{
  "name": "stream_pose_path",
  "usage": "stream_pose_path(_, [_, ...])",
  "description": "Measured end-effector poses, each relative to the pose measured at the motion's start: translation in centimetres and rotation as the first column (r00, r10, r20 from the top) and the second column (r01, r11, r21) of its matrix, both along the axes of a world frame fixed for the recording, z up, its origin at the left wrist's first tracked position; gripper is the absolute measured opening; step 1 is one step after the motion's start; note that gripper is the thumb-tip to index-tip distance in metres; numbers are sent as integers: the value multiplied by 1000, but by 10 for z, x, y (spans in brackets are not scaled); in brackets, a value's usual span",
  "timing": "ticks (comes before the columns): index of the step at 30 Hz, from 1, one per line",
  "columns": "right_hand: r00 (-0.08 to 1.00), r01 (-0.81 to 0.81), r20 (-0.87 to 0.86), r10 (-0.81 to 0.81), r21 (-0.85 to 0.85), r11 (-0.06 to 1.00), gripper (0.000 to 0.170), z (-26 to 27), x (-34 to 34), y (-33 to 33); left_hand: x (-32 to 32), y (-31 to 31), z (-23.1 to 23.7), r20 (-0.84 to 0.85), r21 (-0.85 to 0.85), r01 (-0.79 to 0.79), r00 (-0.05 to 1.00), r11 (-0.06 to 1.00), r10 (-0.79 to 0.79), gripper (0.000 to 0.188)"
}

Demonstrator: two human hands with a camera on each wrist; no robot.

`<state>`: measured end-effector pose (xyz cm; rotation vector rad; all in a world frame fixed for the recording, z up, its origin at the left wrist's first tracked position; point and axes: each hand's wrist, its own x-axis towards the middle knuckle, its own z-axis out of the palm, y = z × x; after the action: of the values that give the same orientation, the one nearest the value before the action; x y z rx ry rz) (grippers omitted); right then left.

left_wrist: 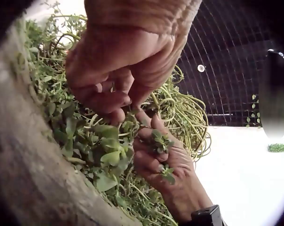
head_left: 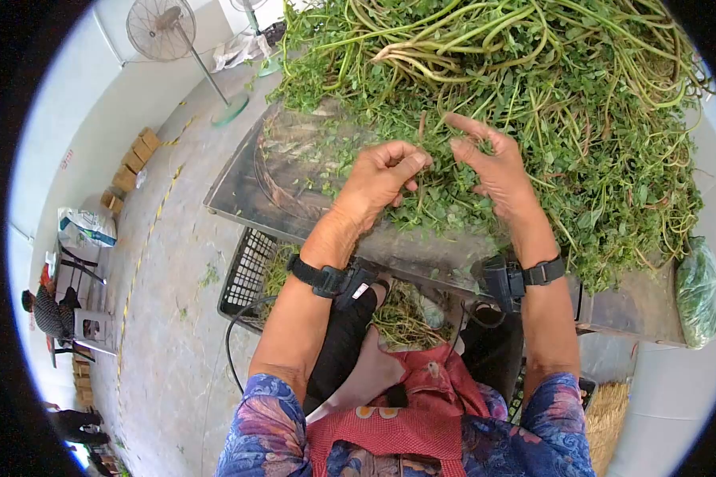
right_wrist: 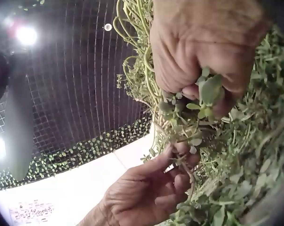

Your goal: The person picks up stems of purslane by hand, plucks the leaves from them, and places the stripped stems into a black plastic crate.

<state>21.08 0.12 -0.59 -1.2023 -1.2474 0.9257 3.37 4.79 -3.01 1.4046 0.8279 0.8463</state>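
Note:
Over the near edge of a big heap of leafy green stems (head_left: 597,151), both hands are close together. With thumb and fingertips, my left hand (head_left: 378,179) pinches a thin stem (right_wrist: 191,176), which shows best in the right wrist view. My right hand (head_left: 497,171) is just to its right, fingers bent, holding a leafy sprig (right_wrist: 210,92) whose small rounded leaves stick out between the fingers. From the left wrist side, the right hand (left_wrist: 165,162) shows small leaf tips (left_wrist: 160,141) at its curled fingers. The left palm's inside is hidden there.
The heap lies on a worn table (head_left: 294,195) with scattered leaf bits. Below it stand a black plastic crate (head_left: 250,266) and a pile of stems (head_left: 410,318). A clear bag of greens (head_left: 698,290) rests at the right corner. A fan (head_left: 163,20) stands at far left.

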Motion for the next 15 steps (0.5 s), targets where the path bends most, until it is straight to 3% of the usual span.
stream_pose_path(1, [999, 3, -50, -6, -66, 998, 34, -3, -4, -1, 1, 0, -3, -3, -8, 0, 1000, 1000, 0, 17])
stream_pose_path(2, [999, -31, -35, 30, -6, 1000, 30, -8, -6, 1, 2, 0, -6, -2, 30, 23, 1000, 999, -23, 17])
stream_pose_path(5, [999, -32, -17, 31, -69, 997, 28, -20, -2, 7, 5, -3, -8, -34, 63, 41, 999, 997, -39, 16])
stream_pose_path(7, [1000, 25, 2, -25, -10, 1000, 26, -20, -3, 6, 5, -3, -4, -63, 63, 30, 998, 998, -26, 14])
stream_pose_path(9, [996, 91, -18, -93, -98, 991, 26, -12, 4, 1, -1, -1, -4, -91, 124, -30, 995, 992, 42, 11])
stream_pose_path(11, [990, 82, -111, -88, -58, 995, 28, -12, 17, -2, -9, 6, -5, -35, 69, -51, 998, 996, 54, 9])
stream_pose_path(13, [898, -3, -439, -20, -53, 999, 30, -10, 32, -3, -17, 11, -2, 215, -45, -72, 973, 996, 80, 8])
stream_pose_path(15, [857, -9, -515, -26, -64, 998, 31, -11, 36, -5, -22, 17, -5, 258, -82, -47, 964, 996, 67, 9])
